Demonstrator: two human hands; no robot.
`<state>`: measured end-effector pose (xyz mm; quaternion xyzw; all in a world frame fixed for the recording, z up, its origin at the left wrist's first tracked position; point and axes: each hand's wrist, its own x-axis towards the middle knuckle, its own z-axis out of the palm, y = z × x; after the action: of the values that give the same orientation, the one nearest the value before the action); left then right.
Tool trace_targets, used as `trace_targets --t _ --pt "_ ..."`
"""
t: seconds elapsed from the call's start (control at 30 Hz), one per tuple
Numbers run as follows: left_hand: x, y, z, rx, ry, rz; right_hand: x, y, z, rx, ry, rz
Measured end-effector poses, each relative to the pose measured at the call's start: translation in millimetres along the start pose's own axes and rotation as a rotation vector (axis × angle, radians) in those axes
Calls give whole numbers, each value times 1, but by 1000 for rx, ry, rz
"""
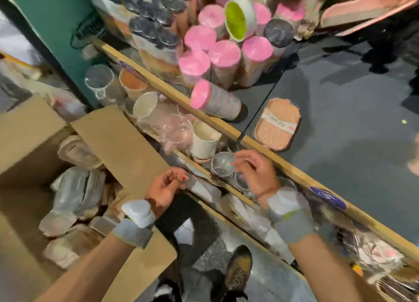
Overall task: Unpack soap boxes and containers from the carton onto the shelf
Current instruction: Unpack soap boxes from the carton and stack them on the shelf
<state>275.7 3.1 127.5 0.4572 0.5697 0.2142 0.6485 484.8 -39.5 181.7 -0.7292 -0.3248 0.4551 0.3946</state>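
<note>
Fingers (179, 177) of the left hand (165, 188) are curled inward, their tips meeting beside a grey film-wrapped packet (204, 188) on the shelf's lower ledge; blur hides whether they pinch its corner or only touch it. To their left the brown cardboard carton (118, 140) stands open with its flaps folded outward, its near side cut off by the frame. Inside lie jumbled grey-white film-wrapped packs (76, 189) and a pale oval soap box (76, 152), their print too smeared to read. The wooden-edged shelf (226, 126) runs diagonally from upper left to lower right. Under its rail the lower level is crammed with clear plastic cups (99, 76), crumpled film and a cream cup (205, 140), with little free room. The right hand (256, 172) reaches in there, fingers (241, 156) curled round the rim of a clear round plastic container (223, 163) just beside the cream cup. On the dark glossy upper level pink-lidded cylinders (224, 52) cluster upright, and a tipped pink-lidded cylinder (214, 100) lies against the rail. A green-and-white round strainer (240, 18) leans among them. A flat brown soap tray (277, 125) lies apart, with open dark surface to its right. Goods below the rail at far right are blurred past telling.
</note>
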Motion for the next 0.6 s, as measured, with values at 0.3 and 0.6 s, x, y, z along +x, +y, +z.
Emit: trace_targets --t 0.3,0.6 --pt "-16 -74 -124 103 199 -177 -5 4 136 -39 -224 132" --pt "-29 -150 -210 106 394 -300 -12 36 245 -181 -369 230"
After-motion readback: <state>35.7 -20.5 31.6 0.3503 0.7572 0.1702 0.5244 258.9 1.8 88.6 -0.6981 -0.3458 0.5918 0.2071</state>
